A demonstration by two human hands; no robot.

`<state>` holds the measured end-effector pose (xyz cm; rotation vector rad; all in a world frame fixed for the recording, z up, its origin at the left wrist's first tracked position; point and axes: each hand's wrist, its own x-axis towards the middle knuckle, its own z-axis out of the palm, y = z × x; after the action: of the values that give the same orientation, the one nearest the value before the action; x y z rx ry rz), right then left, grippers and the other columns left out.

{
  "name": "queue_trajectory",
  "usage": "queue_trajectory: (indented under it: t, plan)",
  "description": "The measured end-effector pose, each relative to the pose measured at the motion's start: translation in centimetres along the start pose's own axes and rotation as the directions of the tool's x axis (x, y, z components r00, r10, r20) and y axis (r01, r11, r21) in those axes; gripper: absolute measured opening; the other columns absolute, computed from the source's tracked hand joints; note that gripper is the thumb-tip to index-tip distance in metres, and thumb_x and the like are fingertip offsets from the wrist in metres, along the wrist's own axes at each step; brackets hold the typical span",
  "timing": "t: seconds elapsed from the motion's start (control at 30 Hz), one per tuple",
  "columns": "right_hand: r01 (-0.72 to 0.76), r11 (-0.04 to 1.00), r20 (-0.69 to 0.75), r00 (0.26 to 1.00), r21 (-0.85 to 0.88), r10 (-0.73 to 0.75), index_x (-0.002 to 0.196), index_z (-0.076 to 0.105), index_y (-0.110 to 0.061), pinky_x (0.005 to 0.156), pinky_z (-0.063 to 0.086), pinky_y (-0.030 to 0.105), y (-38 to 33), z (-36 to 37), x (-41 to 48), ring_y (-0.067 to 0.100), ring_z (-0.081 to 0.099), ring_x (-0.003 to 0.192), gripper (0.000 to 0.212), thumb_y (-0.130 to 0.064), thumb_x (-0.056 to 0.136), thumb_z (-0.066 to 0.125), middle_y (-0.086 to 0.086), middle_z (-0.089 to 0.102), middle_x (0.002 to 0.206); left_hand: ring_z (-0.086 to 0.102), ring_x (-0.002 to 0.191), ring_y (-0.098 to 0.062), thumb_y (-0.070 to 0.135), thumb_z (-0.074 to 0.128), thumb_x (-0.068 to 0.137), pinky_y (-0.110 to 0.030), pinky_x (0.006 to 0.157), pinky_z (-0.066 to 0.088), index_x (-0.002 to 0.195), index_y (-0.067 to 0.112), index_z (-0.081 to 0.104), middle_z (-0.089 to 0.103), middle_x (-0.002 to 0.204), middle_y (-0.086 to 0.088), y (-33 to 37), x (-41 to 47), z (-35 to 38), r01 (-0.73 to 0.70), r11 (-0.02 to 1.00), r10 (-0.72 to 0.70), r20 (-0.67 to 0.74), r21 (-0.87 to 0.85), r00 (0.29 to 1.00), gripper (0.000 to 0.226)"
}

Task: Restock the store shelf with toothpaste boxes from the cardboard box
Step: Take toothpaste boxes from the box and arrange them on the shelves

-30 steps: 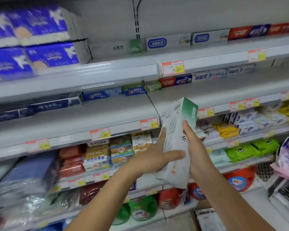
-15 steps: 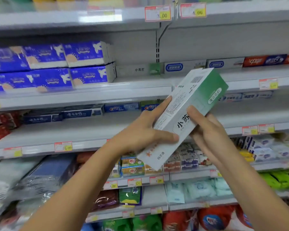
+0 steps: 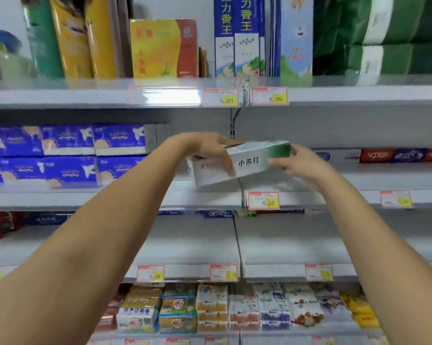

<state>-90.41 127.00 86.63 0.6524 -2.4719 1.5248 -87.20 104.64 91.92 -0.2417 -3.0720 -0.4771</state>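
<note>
A white and green toothpaste box [image 3: 247, 164] lies almost level over the front of the grey shelf [image 3: 210, 197], just above the 8.00 price tag. My left hand [image 3: 207, 150] grips its left half, fingers curled over the top and front. My right hand [image 3: 297, 163] holds the green right end with thumb and fingers. More toothpaste boxes [image 3: 384, 155] line the back of the same shelf on the right. The cardboard box is out of view.
Blue tissue packs [image 3: 65, 153] fill the same shelf to the left. The top shelf carries yellow, blue and green packages [image 3: 237, 38]. Below runs a shelf with a few toothpaste boxes [image 3: 217, 213] at the back, and soap packs [image 3: 210, 307] sit lower down.
Both hands lifted the toothpaste box up and forward and turned it from steeply tilted to nearly level at the shelf. The view rose, showing the top shelf.
</note>
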Motion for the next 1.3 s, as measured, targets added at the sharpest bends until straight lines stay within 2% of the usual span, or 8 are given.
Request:
queue_trajectory:
  t: [0.1,0.27,0.47,0.63,0.8,0.9,1.0,1.3]
  plan:
    - [-0.048,0.991,0.063,0.996,-0.121,0.056,0.134,0.05,-0.01,0.088,0.038,0.025,1.6,0.1,2.9,0.017,0.053,0.104,0.058,-0.025,0.083,0.072,0.006,0.056,0.132,0.064,0.099,-0.019,0.033,0.079,0.07,-0.029,0.085,0.053,0.143,0.045,0.03,0.054,0.132,0.005,-1.4,2.4,-0.2,0.071,0.997,-0.071,0.013,-0.021,0.997,0.089]
    - [-0.189,0.943,0.156,0.959,-0.273,0.237,0.144,0.034,-0.008,0.107,0.038,0.041,4.1,1.2,7.3,0.03,0.046,0.126,0.086,-0.042,0.077,0.074,0.013,0.04,0.147,0.024,0.142,-0.021,0.046,0.075,0.072,-0.041,0.117,0.019,0.145,0.042,0.028,0.027,0.154,0.01,-4.2,5.3,-0.1,0.146,0.979,-0.162,0.113,0.14,0.98,0.087]
    - [-0.236,0.938,0.22,0.93,-0.253,0.293,0.148,0.025,-0.006,0.112,0.031,0.045,4.9,3.9,11.6,0.032,0.039,0.133,0.097,-0.035,0.073,0.078,0.014,0.033,0.151,0.023,0.142,-0.027,0.039,0.078,0.072,-0.049,0.113,0.027,0.143,0.049,0.024,0.021,0.155,0.009,-6.6,7.9,0.1,0.234,0.962,-0.254,0.137,0.144,0.958,0.09]
    - [-0.194,0.921,0.271,0.917,-0.338,0.292,0.145,0.03,-0.004,0.108,0.034,0.039,4.4,6.7,13.7,0.029,0.043,0.128,0.069,-0.029,0.09,0.064,0.013,0.04,0.146,0.041,0.13,-0.026,0.02,0.066,0.084,-0.033,0.098,0.045,0.148,0.038,0.021,0.029,0.153,0.001,-8.7,9.0,0.8,0.228,0.911,-0.235,-0.023,0.343,0.972,0.081]
    - [-0.082,0.877,0.331,0.906,-0.473,0.264,0.137,0.045,-0.004,0.105,0.04,0.038,3.7,8.7,14.9,0.028,0.051,0.119,0.049,-0.032,0.097,0.05,0.012,0.051,0.135,0.033,0.138,-0.025,-0.005,0.038,0.091,-0.027,0.109,0.029,0.151,0.022,0.02,0.026,0.156,-0.003,-11.4,9.5,3.4,0.258,0.918,-0.185,-0.252,0.302,0.95,0.068]
    - [-0.023,0.842,0.367,0.893,-0.539,0.26,0.137,0.044,-0.002,0.104,0.037,0.035,3.0,9.5,15.4,0.025,0.05,0.113,0.046,-0.029,0.1,0.042,0.015,0.049,0.139,0.03,0.14,-0.024,0.0,0.048,0.089,-0.037,0.113,0.028,0.15,0.025,0.019,0.025,0.156,-0.001,-12.9,10.5,3.5,0.267,0.903,-0.175,-0.278,0.338,0.944,0.072]
    - [0.015,0.81,0.365,0.897,-0.586,0.248,0.139,0.039,-0.001,0.105,0.034,0.033,2.5,9.7,15.6,0.028,0.046,0.125,0.044,-0.026,0.103,0.034,0.017,0.045,0.141,0.03,0.14,-0.025,0.008,0.052,0.088,-0.046,0.112,0.028,0.15,0.028,0.018,0.025,0.156,0.0,-14.0,11.3,3.4,0.29,0.89,-0.199,-0.272,0.351,0.941,0.073]
    - [0.019,0.798,0.371,0.892,-0.602,0.258,0.141,0.038,-0.005,0.107,0.033,0.034,3.0,10.0,16.1,0.029,0.043,0.128,0.044,-0.027,0.103,0.033,0.015,0.044,0.142,0.03,0.137,-0.032,0.023,0.049,0.091,-0.055,0.109,0.027,0.15,0.027,0.013,0.023,0.155,-0.005,-14.6,12.4,4.0,0.324,0.835,-0.21,-0.285,0.445,0.935,0.07]
